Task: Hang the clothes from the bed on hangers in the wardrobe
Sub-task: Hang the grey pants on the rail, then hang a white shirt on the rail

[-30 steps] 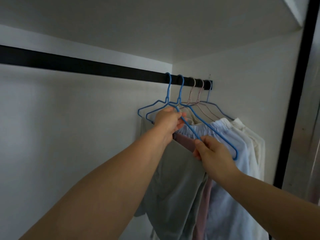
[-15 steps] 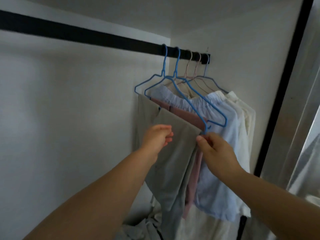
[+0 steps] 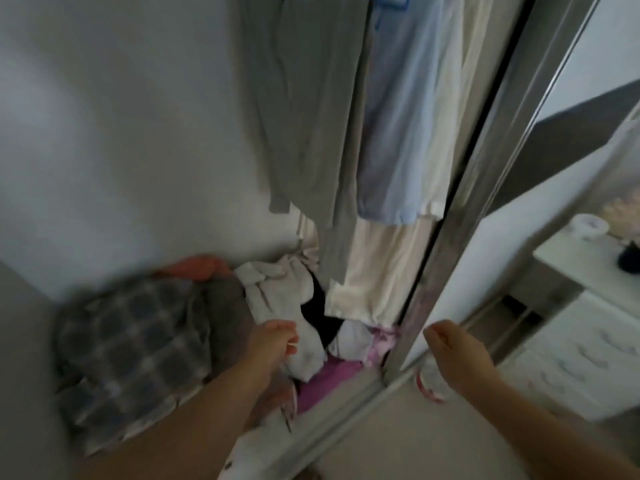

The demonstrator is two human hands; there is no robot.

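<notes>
Two bare hands hang low and hold nothing: the left hand (image 3: 273, 344) loosely curled over a white crumpled garment (image 3: 294, 306) on the wardrobe floor, the right hand (image 3: 457, 355) half curled near the mirrored sliding door (image 3: 485, 174). Farther in hang grey trousers (image 3: 308, 109), a pale blue garment (image 3: 398, 116) and cream cloth (image 3: 377, 271); a checked blanket (image 3: 138, 344) lies left.

This is a bedroom in a home, seen at an open wardrobe (image 3: 138, 133) with plain white inner walls. Inside it hang a grey garment (image 3: 304, 109), a pale blue one (image 3: 398, 116) and a cream one (image 3: 384, 271), side by side. Below them, on the wardrobe floor, lies a loose heap of clothes: a checked piece (image 3: 131, 344), white items (image 3: 284, 306) and something pink (image 3: 322, 379). Right of the wardrobe, a mirrored sliding door (image 3: 491, 161) reflects a white chest of drawers (image 3: 585, 351).
</notes>
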